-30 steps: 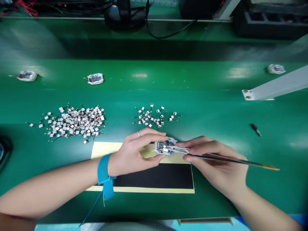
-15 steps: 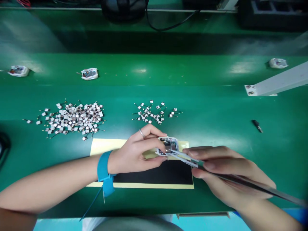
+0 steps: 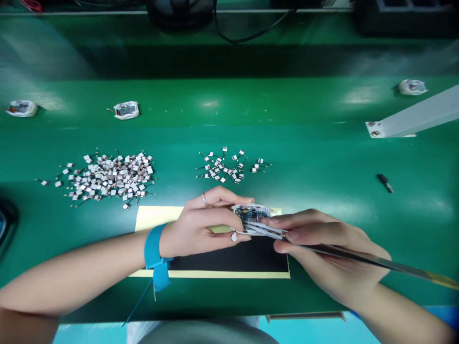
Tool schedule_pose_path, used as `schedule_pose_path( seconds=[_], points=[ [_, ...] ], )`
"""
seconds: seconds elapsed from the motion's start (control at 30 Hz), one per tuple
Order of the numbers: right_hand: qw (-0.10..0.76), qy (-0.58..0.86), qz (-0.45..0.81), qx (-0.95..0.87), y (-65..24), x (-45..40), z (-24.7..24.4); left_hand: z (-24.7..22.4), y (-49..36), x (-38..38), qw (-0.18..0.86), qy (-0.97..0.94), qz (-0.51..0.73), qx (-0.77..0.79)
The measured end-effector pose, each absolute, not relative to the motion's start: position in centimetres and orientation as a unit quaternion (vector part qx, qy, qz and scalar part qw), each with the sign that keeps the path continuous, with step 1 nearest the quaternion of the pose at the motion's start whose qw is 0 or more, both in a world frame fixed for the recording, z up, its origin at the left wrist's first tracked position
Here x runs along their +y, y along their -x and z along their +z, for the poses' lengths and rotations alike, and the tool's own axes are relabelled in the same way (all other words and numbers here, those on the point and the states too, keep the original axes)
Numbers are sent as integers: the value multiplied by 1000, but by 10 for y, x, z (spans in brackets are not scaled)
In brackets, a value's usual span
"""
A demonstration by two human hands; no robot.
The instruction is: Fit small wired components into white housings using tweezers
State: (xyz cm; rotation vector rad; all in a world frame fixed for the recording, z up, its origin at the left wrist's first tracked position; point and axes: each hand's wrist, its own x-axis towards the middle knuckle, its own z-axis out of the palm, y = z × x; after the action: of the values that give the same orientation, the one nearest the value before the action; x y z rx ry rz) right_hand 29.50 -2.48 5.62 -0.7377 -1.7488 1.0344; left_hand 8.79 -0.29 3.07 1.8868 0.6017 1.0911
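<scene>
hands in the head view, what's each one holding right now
Left hand: closed on the white-cased circuit unit.
Right hand: closed on the tweezers, tips over the unit.

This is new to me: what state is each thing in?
White casing: open, inside exposed
Left hand: gripping that casing
Tweezers: prongs over that casing, tip gap unclear
Right hand: gripping those
Wrist strap: fastened
Large heap of parts: loose, piled
Smaller group of parts: loose, spread out
Yellow-edged black sheet: flat, partly covered
Two rear-left casings: open
</scene>
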Motion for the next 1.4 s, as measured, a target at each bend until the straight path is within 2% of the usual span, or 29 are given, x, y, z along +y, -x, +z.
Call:
schedule_pose_path(
  seconds=[0.2, 0.53, 0.9, 1.27, 1.4],
  points=[
    [487, 306, 424, -700, -295, -29, 54, 36, -87, 0, 395, -771, 441, 235],
    [532, 332, 445, -640, -287, -30, 61, 34, -87, 0, 420, -764, 446, 206],
    [520, 337, 460, -636, -287, -29, 59, 33, -82, -2, 474, -759, 413, 167],
    [510, 348, 432, -657, -288, -32, 59, 32, -82, -3, 437, -786, 408, 158],
    [506, 336, 464, -644, -289, -28, 60, 31, -81, -3, 439, -780, 417, 161]
  ],
)
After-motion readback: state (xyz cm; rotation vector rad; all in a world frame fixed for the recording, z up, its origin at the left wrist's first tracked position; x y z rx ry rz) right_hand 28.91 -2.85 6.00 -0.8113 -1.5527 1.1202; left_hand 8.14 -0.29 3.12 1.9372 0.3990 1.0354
